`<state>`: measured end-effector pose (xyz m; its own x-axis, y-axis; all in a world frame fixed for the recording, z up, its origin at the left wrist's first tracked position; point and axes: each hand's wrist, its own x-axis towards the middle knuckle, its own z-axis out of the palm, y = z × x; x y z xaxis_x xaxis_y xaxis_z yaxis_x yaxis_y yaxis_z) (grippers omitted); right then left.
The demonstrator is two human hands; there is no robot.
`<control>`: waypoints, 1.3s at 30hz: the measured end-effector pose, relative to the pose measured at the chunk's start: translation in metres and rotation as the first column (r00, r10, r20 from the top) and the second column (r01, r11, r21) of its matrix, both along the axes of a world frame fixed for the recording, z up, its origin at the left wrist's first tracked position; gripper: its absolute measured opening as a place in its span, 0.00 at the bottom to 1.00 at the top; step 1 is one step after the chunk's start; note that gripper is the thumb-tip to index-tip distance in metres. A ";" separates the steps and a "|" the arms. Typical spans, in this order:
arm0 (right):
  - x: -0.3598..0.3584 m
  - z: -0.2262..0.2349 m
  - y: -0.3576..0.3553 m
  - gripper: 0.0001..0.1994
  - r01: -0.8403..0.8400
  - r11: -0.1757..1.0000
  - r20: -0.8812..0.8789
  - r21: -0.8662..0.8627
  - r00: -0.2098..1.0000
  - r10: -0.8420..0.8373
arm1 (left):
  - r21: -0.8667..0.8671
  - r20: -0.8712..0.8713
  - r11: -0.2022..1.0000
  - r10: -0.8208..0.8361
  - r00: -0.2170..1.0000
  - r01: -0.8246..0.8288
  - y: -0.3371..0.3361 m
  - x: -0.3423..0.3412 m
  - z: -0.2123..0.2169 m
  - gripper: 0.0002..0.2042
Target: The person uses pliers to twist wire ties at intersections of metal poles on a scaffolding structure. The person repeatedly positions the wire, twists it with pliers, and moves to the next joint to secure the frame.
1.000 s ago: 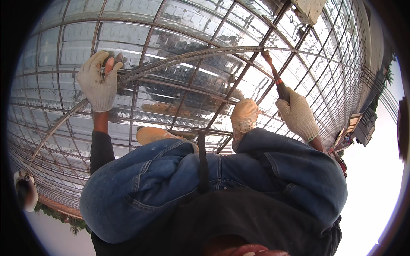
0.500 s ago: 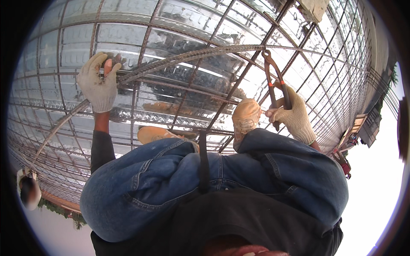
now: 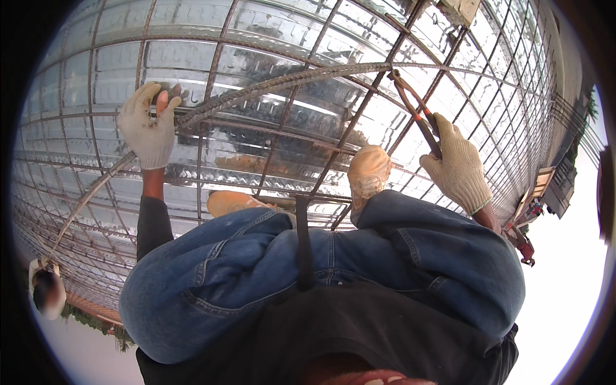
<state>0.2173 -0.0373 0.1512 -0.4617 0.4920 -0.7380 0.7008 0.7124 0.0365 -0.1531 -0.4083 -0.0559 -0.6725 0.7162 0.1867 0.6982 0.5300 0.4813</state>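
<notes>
My left hand (image 3: 146, 131), in a worn pale work glove with a bare fingertip showing, is beside a long curved ribbed steel bar (image 3: 256, 92). Its fingers are bent but apart, and I see nothing between them. On the right, my gloved right hand (image 3: 459, 170) is closed round the handles of a pair of pincers (image 3: 428, 136) with orange-red marks. Their jaws are at a crossing of the curved bar and a mesh bar (image 3: 369, 96). Whether a tie wire is in the jaws is too small to tell.
Rebar mesh spreads over shiny ribbed metal sheets (image 3: 173, 58). My tan shoes (image 3: 370, 170) rest among the bars below my bent knees. A pale block (image 3: 461, 9) sits at the top right. Another person (image 3: 48, 292) is at the far lower left, with someone in red (image 3: 526, 250) at far right.
My right hand has moved right and slightly up, tilting the pincers' handles rightward. The jaws have shifted slightly up-left to the bar crossing. My left hand has barely moved.
</notes>
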 end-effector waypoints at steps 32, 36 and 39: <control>0.032 -0.041 -0.012 0.25 0.718 -0.250 0.410 -0.649 0.054 -0.910 | 0.037 0.001 0.998 0.054 0.999 -0.054 0.002 0.004 -0.001 0.21; 0.010 -0.044 -0.045 0.29 0.762 0.488 0.018 -0.425 0.546 -0.837 | 0.005 -0.014 0.999 0.046 0.999 -0.046 0.004 0.004 -0.001 0.21; 0.013 -0.046 -0.032 0.26 0.770 0.457 0.096 -0.446 0.549 -0.830 | 0.022 -0.019 0.999 0.046 0.999 -0.045 0.000 0.005 -0.001 0.21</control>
<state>0.2303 -0.0693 0.1048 -0.1158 0.3730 -0.9206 0.9447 -0.2448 -0.2180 -0.1486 -0.4088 -0.0573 -0.7003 0.6807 0.2150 0.6828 0.5509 0.4799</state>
